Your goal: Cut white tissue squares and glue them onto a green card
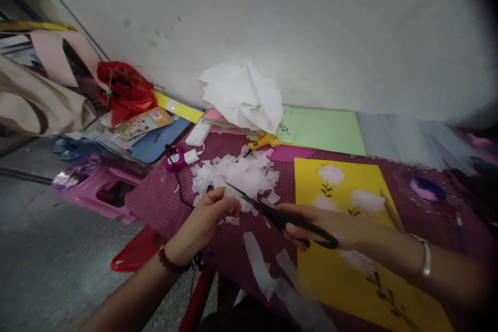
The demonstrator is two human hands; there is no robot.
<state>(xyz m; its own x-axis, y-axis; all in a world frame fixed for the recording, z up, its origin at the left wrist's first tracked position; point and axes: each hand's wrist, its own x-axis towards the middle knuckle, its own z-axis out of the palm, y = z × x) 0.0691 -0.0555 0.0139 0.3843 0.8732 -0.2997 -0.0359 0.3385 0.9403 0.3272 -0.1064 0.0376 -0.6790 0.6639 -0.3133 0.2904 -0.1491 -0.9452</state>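
My right hand (311, 223) is wrapped round the handles of black scissors (268, 211). Their blades point left, with the tips just above my left hand (218, 206). The left fingers are pinched on what looks like a small piece of white paper, mostly hidden by the fingers and lost against the pile behind. That pile of cut white paper pieces (233, 174) lies just beyond both hands. Longer white paper strips (259, 264) lie nearer to me. Under my right forearm is a yellow sheet (311, 280) bearing fluffy white paper flowers (331, 173) and dark leafy stems.
A yellow glue gun (264, 141) rests behind the pile. Left of it are a purple plug adapter (174, 159) with a black cable, and crumpled white sheets (243, 96) by the wall. Green card (327, 129) lies at the back; a pink stool (103, 187) stands left.
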